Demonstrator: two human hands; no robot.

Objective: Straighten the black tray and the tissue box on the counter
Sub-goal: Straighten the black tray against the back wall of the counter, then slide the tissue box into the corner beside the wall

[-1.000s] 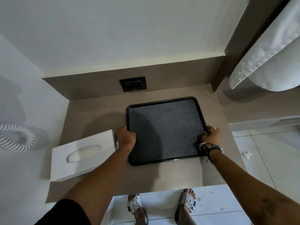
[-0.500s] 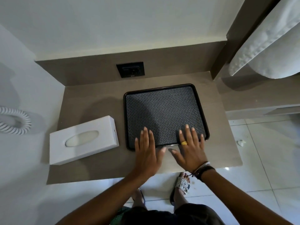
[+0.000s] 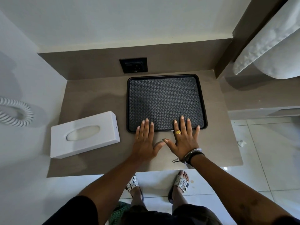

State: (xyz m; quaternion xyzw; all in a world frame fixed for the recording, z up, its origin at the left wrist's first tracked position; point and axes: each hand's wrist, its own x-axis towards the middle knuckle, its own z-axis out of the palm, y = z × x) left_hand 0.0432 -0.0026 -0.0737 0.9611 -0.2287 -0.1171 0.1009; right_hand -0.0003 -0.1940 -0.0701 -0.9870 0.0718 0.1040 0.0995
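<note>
Black tray [image 3: 164,98] now against backsplash (squared); both hands flat.

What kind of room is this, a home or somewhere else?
Probably a hotel room: a small built-in counter holding a black tray and white tissue box, a coiled phone cord on the wall, white linen nearby.
</note>
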